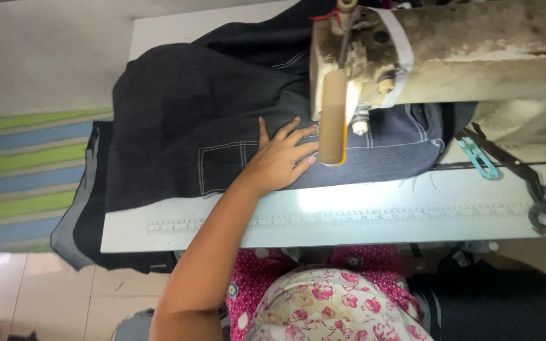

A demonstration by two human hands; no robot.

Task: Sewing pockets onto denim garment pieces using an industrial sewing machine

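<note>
Dark denim garment [191, 107] lies spread across the white sewing table [361, 215], its bulk heaped toward the far left of the tabletop and one edge spilling off the near left corner toward the floor, while the stitched part with pale contrast seams runs under the head of the sewing machine [450, 50]. It reads as heavy, fairly stiff cloth, thick where the layers double up at the pocket outline, soft enough to fold yet unlikely to slide freely; the hanging weight on the left looks like it could drag the piece sideways. The best place to control it seems to be flat on top, just beside the needle area, with a palm pressing down rather than a pinch at an edge. And that is where the left hand [279, 158] sits: fingers spread wide and laid flat on the denim, palm down, closing on nothing, fingertips just short of the tan guard [333, 117] that hangs at the front of the machine head. The right hand is out of view, so its grip cannot be told. Outward now: a bright lamp glow falls on the table edge below the machine, a printed ruler strip [323, 218] runs along the near edge, a teal thread snip [478, 158] and dark scissors [532, 183] lie to the right under the machine arm, and a striped green and blue mat [26, 170] covers the floor on the left.
</note>
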